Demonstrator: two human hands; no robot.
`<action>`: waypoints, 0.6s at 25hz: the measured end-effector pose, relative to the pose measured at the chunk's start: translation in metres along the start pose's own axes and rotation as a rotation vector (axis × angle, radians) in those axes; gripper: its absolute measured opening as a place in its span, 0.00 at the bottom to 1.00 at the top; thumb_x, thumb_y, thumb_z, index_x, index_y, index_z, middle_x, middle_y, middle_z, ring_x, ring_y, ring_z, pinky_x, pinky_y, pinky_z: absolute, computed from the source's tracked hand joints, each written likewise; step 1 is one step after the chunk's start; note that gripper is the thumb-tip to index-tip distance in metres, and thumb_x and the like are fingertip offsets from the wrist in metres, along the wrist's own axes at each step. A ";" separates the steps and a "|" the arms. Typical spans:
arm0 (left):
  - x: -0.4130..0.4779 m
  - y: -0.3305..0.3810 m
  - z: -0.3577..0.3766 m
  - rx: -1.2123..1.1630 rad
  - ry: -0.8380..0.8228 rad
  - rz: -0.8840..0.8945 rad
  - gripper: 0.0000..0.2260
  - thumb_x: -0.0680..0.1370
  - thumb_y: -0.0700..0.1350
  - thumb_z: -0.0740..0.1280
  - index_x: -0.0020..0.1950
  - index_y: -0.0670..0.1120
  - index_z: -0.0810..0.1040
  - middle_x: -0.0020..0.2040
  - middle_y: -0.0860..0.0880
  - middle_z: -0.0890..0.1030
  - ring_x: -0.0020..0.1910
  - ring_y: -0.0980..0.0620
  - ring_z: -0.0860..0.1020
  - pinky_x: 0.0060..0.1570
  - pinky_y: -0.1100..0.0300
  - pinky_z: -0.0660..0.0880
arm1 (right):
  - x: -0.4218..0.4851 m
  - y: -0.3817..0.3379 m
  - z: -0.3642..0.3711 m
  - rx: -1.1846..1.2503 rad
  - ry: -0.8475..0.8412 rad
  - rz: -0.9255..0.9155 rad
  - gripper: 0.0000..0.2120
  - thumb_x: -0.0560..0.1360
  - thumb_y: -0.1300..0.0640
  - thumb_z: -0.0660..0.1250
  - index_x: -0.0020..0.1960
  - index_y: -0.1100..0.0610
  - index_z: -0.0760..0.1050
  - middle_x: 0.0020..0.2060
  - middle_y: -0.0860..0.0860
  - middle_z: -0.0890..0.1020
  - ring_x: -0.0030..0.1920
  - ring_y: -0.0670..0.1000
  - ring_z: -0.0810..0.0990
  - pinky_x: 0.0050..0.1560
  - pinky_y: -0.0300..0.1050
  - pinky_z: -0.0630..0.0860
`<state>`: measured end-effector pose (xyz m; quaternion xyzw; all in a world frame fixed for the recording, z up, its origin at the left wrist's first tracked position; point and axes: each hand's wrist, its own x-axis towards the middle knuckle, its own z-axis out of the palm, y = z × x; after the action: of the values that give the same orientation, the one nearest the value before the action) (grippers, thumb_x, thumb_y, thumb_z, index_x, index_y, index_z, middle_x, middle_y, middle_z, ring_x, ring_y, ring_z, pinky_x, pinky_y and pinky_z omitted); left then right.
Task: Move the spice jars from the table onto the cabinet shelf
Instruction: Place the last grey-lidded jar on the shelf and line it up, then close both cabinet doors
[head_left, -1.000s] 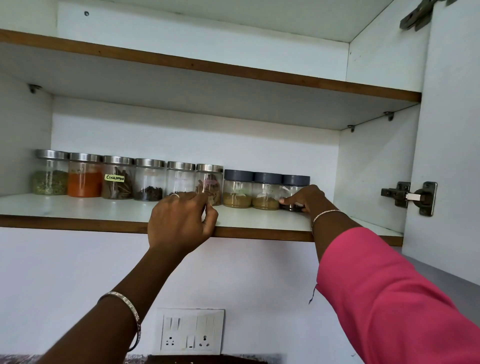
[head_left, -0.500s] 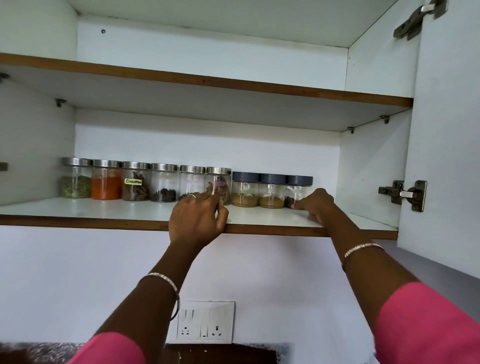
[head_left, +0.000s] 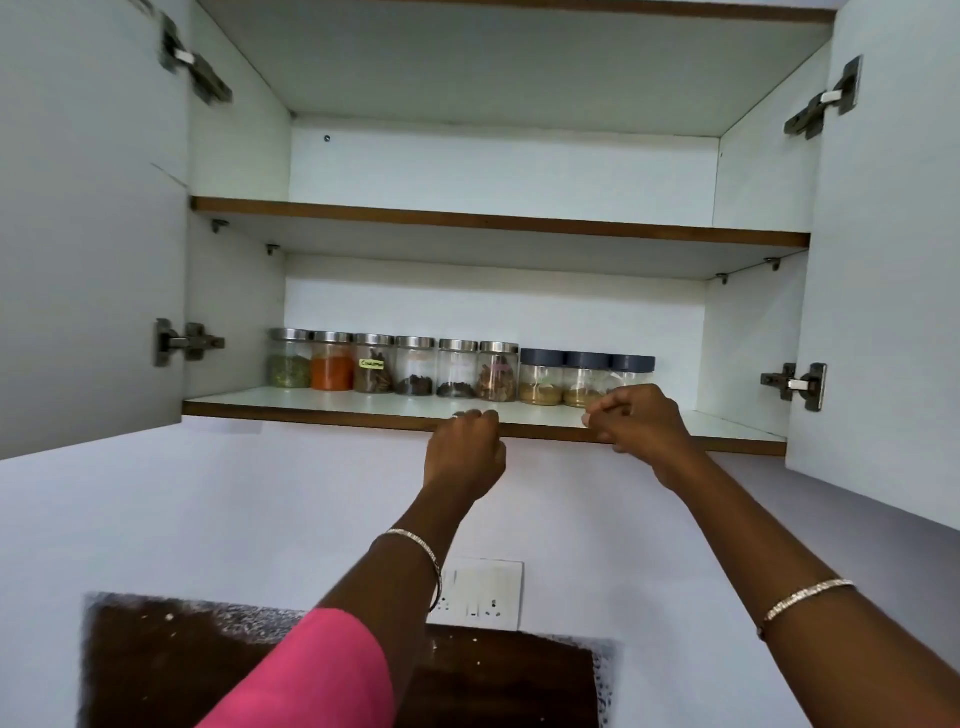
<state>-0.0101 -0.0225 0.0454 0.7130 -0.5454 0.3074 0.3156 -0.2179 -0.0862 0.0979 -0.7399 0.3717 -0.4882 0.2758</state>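
– Steel lids (head_left: 415, 342) on six jars (head_left: 457, 371), grey on three: where do they stand?
– All nine are in one row towards the back of the lower shelf (head_left: 337, 410), side by side, running left to right. Each is upright, long axis vertical, lid up. A label (head_left: 371, 364) on the third from the left faces out.
– Which hand is nearer a jar?
– The right hand (head_left: 641, 426). It hangs at the shelf's front, right of centre. The grey-lidded end jar (head_left: 631, 369) lies just behind and a little above its fingers (head_left: 597, 415), deeper in the cabinet (head_left: 234, 291).
– And those fingers?
– Curled in, with nothing seen between them. The hand is seen from behind and covers the jar's lower part, so a touch cannot be ruled out, but they look apart.
– The left?
– The left hand (head_left: 465, 452) is bunched at the shelf's front edge, fingers curled under, holding nothing. The sixth jar (head_left: 497, 371) stands beyond it, up and back, clearly apart.
– So what does the next move turn on?
– Probably direction. Any reach to a jar goes forward and up over the edge, and a grasp would come from the front, round an upright body. With no jar in either hand, the shelving looks near done. The surface (head_left: 208, 665) shows only as a dark patch at the bottom.
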 end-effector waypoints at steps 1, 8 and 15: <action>-0.014 -0.004 -0.013 -0.017 0.000 -0.008 0.09 0.78 0.44 0.62 0.55 0.45 0.77 0.49 0.45 0.83 0.49 0.42 0.81 0.47 0.51 0.78 | -0.015 -0.006 0.004 -0.009 -0.008 -0.021 0.03 0.72 0.60 0.77 0.42 0.55 0.84 0.41 0.55 0.87 0.39 0.50 0.85 0.41 0.42 0.80; -0.118 -0.053 -0.108 -0.023 0.004 -0.066 0.09 0.78 0.43 0.63 0.55 0.44 0.79 0.50 0.46 0.84 0.49 0.45 0.80 0.49 0.52 0.77 | -0.124 -0.068 0.048 0.033 -0.112 -0.087 0.04 0.75 0.58 0.72 0.44 0.58 0.84 0.40 0.55 0.88 0.37 0.50 0.85 0.36 0.38 0.75; -0.219 -0.102 -0.231 -0.022 0.109 -0.098 0.10 0.79 0.43 0.63 0.59 0.45 0.78 0.55 0.47 0.84 0.52 0.45 0.82 0.53 0.49 0.78 | -0.248 -0.148 0.108 0.163 -0.160 -0.125 0.11 0.77 0.53 0.72 0.45 0.62 0.85 0.38 0.56 0.88 0.35 0.48 0.84 0.39 0.38 0.78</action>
<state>0.0201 0.3076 0.0039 0.7176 -0.4952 0.3237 0.3675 -0.1376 0.2065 0.0442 -0.7734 0.2605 -0.4724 0.3328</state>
